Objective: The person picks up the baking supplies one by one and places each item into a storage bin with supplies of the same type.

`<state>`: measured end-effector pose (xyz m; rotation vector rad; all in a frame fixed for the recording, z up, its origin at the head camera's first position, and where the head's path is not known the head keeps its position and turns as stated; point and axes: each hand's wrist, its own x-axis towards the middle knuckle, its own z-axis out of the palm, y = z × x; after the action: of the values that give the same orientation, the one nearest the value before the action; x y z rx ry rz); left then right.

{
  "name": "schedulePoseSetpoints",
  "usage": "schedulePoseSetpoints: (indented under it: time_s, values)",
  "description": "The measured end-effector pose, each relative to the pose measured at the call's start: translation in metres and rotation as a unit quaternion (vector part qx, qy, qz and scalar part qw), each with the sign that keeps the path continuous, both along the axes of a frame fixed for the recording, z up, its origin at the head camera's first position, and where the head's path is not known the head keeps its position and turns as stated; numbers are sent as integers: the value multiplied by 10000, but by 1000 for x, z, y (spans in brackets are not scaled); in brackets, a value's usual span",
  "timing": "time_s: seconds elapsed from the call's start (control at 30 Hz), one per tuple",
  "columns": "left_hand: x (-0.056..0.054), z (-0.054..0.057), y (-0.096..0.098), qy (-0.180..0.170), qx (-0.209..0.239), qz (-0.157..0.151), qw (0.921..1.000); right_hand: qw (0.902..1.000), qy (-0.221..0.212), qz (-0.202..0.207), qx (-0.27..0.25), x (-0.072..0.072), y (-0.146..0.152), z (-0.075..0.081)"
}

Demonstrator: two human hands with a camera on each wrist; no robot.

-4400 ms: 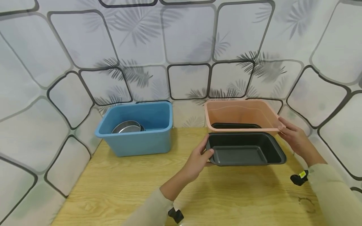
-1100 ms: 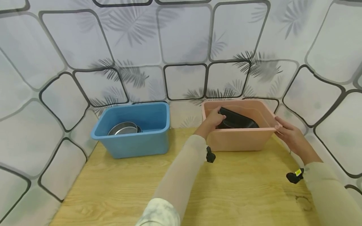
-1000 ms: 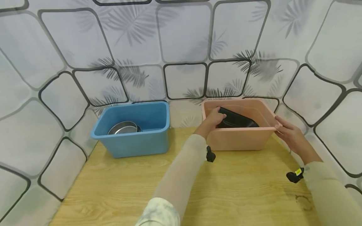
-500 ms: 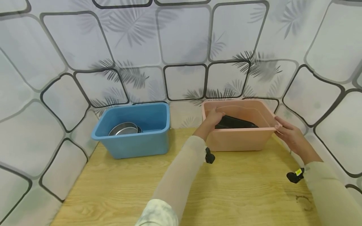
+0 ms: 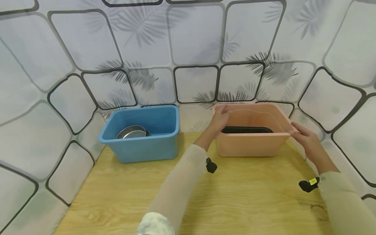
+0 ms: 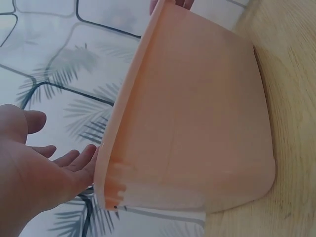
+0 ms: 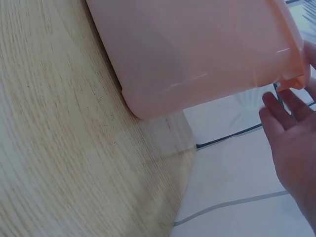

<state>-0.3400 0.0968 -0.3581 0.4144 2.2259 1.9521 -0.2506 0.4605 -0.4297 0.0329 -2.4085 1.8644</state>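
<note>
My left hand (image 5: 219, 120) hovers at the left end of the peach plastic bin (image 5: 249, 145), fingers relaxed and holding nothing. In the left wrist view its fingertips are at the bin's rim; whether they touch it I cannot tell. With my right hand (image 5: 307, 142) I hold the bin's right front corner, the thumb over the rim and the fingers beneath it, as the right wrist view shows too. Inside the bin lies a dark loaf pan (image 5: 246, 130), roughly level. Only its far edge shows above the front wall, which hides the rest.
A blue plastic bin (image 5: 147, 150) stands at the left on the wooden table (image 5: 235, 195), with round metal pans (image 5: 133, 131) inside. Patterned cloth (image 5: 196, 85) hangs behind and on both sides.
My left hand first held a dark loaf pan before the peach bin, then lowered it in at a tilt. Now it has let go and the pan lies level. The right hand keeps its hold.
</note>
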Motion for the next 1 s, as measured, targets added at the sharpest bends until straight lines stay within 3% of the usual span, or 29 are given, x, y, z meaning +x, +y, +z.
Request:
schedulePoseSetpoints:
  time_s: [0.13,0.23,0.4,0.57,0.77,0.87,1.0]
  values:
    - [8,-2,-14,471,-287,15,9985,9901,233,-673,1209,7,0,0]
    - [15,-8,-28,800,-322,29,9963,9786,458,-1029,1722,9,-6,0]
    - [30,-21,-52,946,-327,133,9949,9597,724,-1721,2102,13,-22,-1]
    - [47,-31,-70,1192,-984,552,9864,9460,915,-2328,2062,20,-41,0]
    - [66,-45,-97,1586,-1857,1109,9634,9370,1191,-2522,2104,35,-78,5]
    - [74,-52,-111,1720,-2151,1252,9532,9316,1445,-2447,2265,42,-98,6]
    - [88,-60,-130,1725,-2413,1346,9455,9318,1769,-2151,2329,51,-126,1]
